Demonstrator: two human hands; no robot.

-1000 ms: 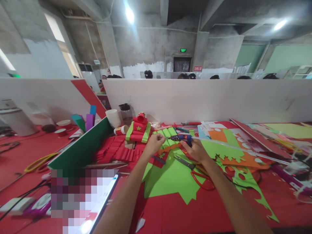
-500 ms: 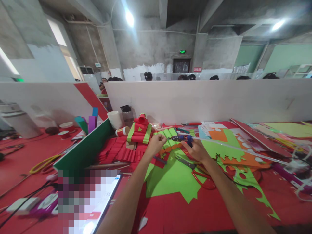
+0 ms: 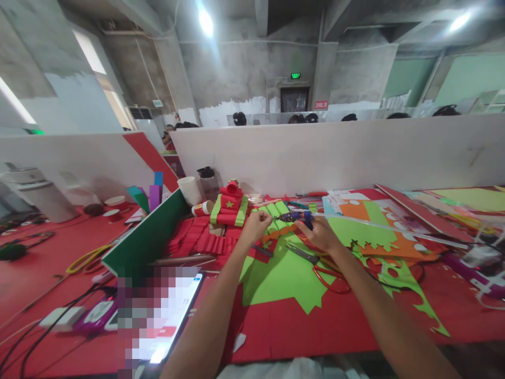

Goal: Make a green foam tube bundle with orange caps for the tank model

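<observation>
Gripping gun [image 3: 300,216] in right hand [image 3: 321,234], aiming toward left hand [image 3: 257,226] — pinched closed, cannot tell on what — with scissors [image 3: 305,255] at gun's six o'clock, over green sheet [image 3: 284,284].

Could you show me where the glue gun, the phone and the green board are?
Glue gun [image 3: 295,216], head view: on its blue body.
Phone [image 3: 178,315], head view: on its lit screen.
Green board [image 3: 152,231], head view: on its dark face.

The phone [image 3: 182,310] at seven o'clock is partly pixelated, the right hand [image 3: 321,235] hides the glue gun's [image 3: 294,216] grip, and anything the left hand [image 3: 257,227] pinches is too small to tell.
</observation>
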